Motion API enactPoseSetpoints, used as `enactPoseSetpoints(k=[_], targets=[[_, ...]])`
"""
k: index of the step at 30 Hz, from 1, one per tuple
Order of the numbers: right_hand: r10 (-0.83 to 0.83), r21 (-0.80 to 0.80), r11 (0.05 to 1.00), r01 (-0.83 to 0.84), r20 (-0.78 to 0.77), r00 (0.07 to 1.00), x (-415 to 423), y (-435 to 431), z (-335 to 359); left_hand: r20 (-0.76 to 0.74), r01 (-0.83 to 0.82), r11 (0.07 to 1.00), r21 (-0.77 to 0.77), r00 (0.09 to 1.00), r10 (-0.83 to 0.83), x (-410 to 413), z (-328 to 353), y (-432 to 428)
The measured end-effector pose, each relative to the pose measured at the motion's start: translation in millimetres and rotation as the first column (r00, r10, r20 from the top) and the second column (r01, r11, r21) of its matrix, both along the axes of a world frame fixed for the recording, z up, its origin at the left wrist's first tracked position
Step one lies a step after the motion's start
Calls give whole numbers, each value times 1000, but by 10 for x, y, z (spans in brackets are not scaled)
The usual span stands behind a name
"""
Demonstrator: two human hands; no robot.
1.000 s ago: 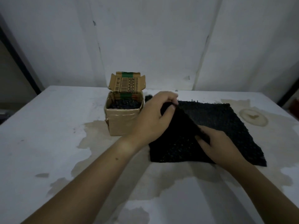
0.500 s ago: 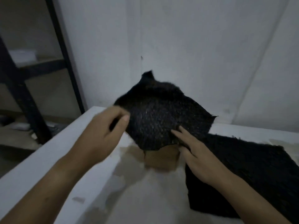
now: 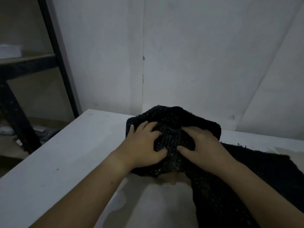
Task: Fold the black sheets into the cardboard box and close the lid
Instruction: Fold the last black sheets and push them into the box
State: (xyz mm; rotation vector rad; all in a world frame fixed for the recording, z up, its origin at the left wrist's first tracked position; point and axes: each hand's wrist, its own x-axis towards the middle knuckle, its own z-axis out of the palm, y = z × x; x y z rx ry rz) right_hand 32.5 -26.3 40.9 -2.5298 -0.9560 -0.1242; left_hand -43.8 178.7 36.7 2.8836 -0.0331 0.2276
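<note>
Nearest the camera, two bare forearms reach forward over the white table, whose top shows pale stains and a tan patch just on the near side of the bunched black sheet. That sheet is the landmark: it sits as a rounded, domed heap with no clear long axis, its bulge rising toward the wall. A small tan sliver of the cardboard box peeks out under the heap's near edge; the rest of the box is hidden, so whether the lid is up cannot be told.

The left hand lies on the left half of the heap, fingers spread and curled, pressing into the fabric with the thumb pointing toward the other hand. The right hand presses the right half in the same way, fingers curled into the knit. Both hands bear down on the cloth rather than pinch it.

To the right of the heap, a second black sheet lies flat on the table, its long axis running from near right toward the heap.

Beyond the heap stands a pale wall with a vertical seam. Far left of the heap is a dark metal shelf frame.
</note>
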Motion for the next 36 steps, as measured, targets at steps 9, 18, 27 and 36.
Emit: enactPoseSetpoints(k=[9, 18, 27, 36], targets=[[-80, -289, 951, 106, 102, 992, 3, 179, 38, -139, 107, 991, 84, 986, -94, 231, 60, 91], [-173, -561, 826, 49, -170, 970, 231, 435, 135, -60, 135, 990, 46, 989, -132, 226, -18, 124], [66, -41, 997, -61, 146, 987, 81, 138, 126, -135, 95, 994, -49, 986, -101, 209, 9, 110], [18, -129, 992, 7, 188, 982, 34, 113, -4, -191, 84, 990, 110, 980, -61, 203, 53, 4]])
